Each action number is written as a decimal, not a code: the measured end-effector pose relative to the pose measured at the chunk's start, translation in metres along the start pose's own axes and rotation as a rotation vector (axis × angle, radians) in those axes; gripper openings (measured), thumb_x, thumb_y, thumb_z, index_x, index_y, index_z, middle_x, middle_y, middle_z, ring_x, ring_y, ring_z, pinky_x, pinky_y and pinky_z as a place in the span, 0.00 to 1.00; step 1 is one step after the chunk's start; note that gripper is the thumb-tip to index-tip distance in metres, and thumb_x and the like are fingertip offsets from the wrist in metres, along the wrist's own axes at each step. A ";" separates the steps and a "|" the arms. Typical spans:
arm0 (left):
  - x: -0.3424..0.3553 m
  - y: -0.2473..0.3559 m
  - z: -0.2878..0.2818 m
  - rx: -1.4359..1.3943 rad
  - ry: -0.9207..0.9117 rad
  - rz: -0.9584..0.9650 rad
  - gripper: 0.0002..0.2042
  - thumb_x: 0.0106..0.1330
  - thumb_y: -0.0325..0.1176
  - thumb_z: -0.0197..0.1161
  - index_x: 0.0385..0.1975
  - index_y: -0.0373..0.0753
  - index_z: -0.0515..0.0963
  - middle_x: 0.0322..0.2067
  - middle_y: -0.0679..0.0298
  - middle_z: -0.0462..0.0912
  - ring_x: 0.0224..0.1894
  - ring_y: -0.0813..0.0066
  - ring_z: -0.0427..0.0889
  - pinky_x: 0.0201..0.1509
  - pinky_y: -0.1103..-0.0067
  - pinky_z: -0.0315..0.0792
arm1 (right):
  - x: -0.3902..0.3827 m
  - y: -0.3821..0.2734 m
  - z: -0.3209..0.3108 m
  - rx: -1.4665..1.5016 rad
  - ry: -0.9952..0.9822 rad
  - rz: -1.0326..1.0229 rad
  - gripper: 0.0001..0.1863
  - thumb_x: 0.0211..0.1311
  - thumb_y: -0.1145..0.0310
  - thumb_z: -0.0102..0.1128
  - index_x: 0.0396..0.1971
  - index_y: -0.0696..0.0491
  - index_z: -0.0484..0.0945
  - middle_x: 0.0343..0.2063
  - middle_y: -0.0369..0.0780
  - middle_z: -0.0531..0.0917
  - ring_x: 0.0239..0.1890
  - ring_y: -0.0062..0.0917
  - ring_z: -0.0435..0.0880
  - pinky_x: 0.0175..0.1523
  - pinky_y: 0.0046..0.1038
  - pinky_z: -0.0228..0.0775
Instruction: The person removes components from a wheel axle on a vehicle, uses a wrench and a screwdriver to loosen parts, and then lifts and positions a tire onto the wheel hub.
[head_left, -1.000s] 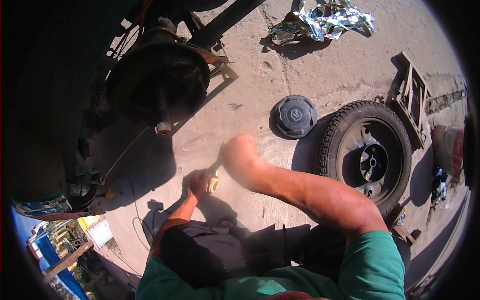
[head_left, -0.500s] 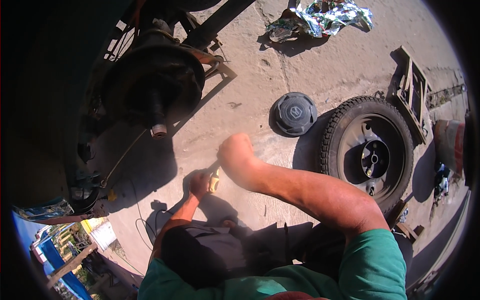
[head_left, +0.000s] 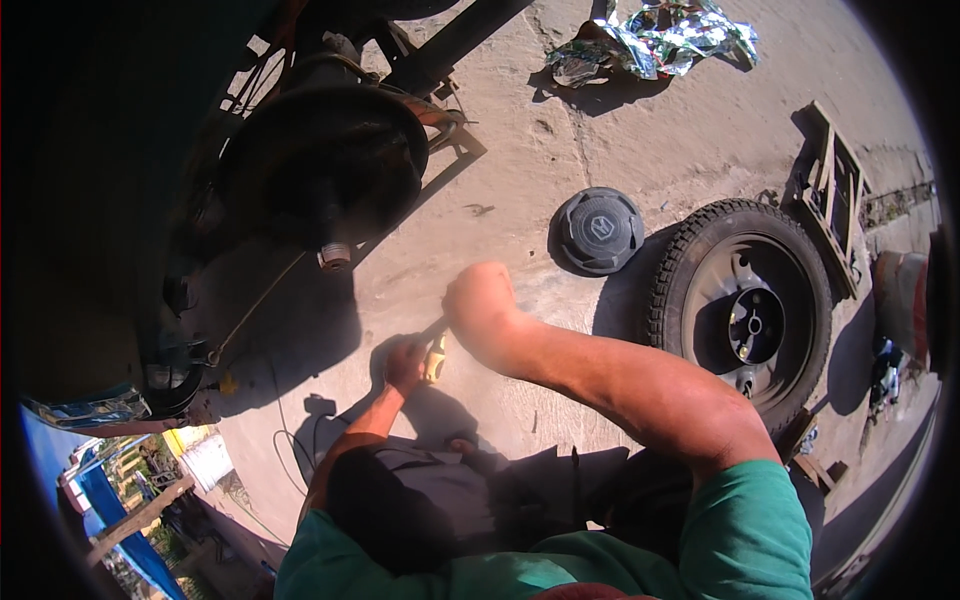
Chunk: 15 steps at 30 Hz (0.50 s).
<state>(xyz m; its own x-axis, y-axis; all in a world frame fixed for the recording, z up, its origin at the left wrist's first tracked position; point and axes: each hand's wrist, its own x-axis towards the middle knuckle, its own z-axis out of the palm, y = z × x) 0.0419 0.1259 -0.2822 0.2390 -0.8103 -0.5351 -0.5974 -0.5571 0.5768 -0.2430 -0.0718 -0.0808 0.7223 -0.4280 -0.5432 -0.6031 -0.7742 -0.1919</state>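
Note:
Low over the concrete, my left hand (head_left: 405, 366) is closed on a small yellow piece (head_left: 436, 359) that looks like a tool handle. Just above and to its right, my right hand (head_left: 482, 298) is bent into a fist, slightly blurred. A dark, thin part shows between the two hands; its kind is unclear. Whatever the right fingers grip is hidden by the back of the hand. Beyond the hands at upper left stands a vehicle's dark round hub or drum (head_left: 325, 160), with a threaded axle end (head_left: 334, 256) pointing toward me.
A black hubcap (head_left: 602, 230) lies right of my hands, beside a wheel with a knobbly tyre (head_left: 690, 235). Farther right are a wooden frame (head_left: 835, 195) and a bucket (head_left: 900, 300). Crumpled foil sheeting (head_left: 665, 40) lies at the back. A thin cable (head_left: 277, 410) trails at left.
The whole view has shifted slightly, so the surroundings sit a little farther right. Both hands keep nearly the same grip and place relative to each other.

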 end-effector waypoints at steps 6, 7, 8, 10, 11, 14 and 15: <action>0.002 0.014 0.000 0.001 -0.056 -0.024 0.19 0.68 0.49 0.58 0.26 0.38 0.80 0.15 0.61 0.78 0.20 0.68 0.80 0.26 0.67 0.71 | 0.004 0.001 0.007 -0.019 0.008 0.043 0.09 0.57 0.65 0.68 0.37 0.45 0.90 0.32 0.30 0.89 0.35 0.27 0.89 0.22 0.35 0.71; 0.001 0.023 0.000 0.022 -0.050 -0.008 0.19 0.68 0.49 0.58 0.27 0.38 0.80 0.15 0.62 0.78 0.20 0.69 0.80 0.26 0.68 0.71 | 0.002 0.003 0.007 -0.032 0.020 0.064 0.09 0.58 0.65 0.67 0.38 0.45 0.90 0.33 0.29 0.89 0.36 0.26 0.89 0.22 0.35 0.71; -0.002 0.024 -0.005 0.008 -0.073 -0.077 0.18 0.69 0.48 0.58 0.27 0.38 0.81 0.17 0.61 0.79 0.21 0.69 0.80 0.27 0.68 0.72 | 0.000 0.001 0.007 -0.042 0.061 0.063 0.09 0.60 0.66 0.65 0.38 0.44 0.90 0.33 0.28 0.89 0.37 0.24 0.89 0.23 0.34 0.71; -0.005 0.031 -0.008 0.044 -0.037 -0.092 0.19 0.69 0.49 0.57 0.30 0.37 0.82 0.21 0.60 0.81 0.24 0.69 0.82 0.30 0.69 0.74 | -0.005 0.005 0.005 -0.066 0.106 0.042 0.09 0.64 0.67 0.60 0.37 0.44 0.90 0.34 0.29 0.89 0.38 0.23 0.89 0.24 0.32 0.70; -0.006 0.034 -0.010 0.073 -0.030 -0.093 0.20 0.70 0.49 0.56 0.31 0.37 0.83 0.21 0.59 0.82 0.26 0.68 0.83 0.32 0.68 0.75 | -0.009 0.008 0.001 -0.081 0.125 0.038 0.10 0.65 0.68 0.59 0.38 0.44 0.90 0.33 0.29 0.89 0.38 0.23 0.89 0.25 0.32 0.70; -0.012 0.065 -0.017 0.068 0.002 0.022 0.20 0.68 0.49 0.58 0.29 0.36 0.82 0.22 0.56 0.83 0.27 0.64 0.85 0.34 0.68 0.76 | -0.017 0.019 -0.008 -0.071 0.108 0.039 0.09 0.64 0.69 0.57 0.35 0.49 0.88 0.30 0.38 0.90 0.33 0.27 0.90 0.34 0.30 0.75; -0.012 0.059 -0.020 0.093 -0.007 0.036 0.20 0.68 0.50 0.60 0.28 0.35 0.82 0.21 0.56 0.83 0.27 0.63 0.85 0.34 0.68 0.76 | -0.016 0.018 -0.013 -0.065 0.101 0.061 0.09 0.64 0.69 0.58 0.36 0.49 0.88 0.29 0.38 0.89 0.32 0.27 0.90 0.34 0.30 0.75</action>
<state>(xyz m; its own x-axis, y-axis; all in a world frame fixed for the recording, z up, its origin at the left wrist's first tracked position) 0.0189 0.0986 -0.2297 0.2107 -0.8278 -0.5200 -0.6743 -0.5082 0.5357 -0.2611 -0.0847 -0.0649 0.7175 -0.5170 -0.4668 -0.6257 -0.7728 -0.1059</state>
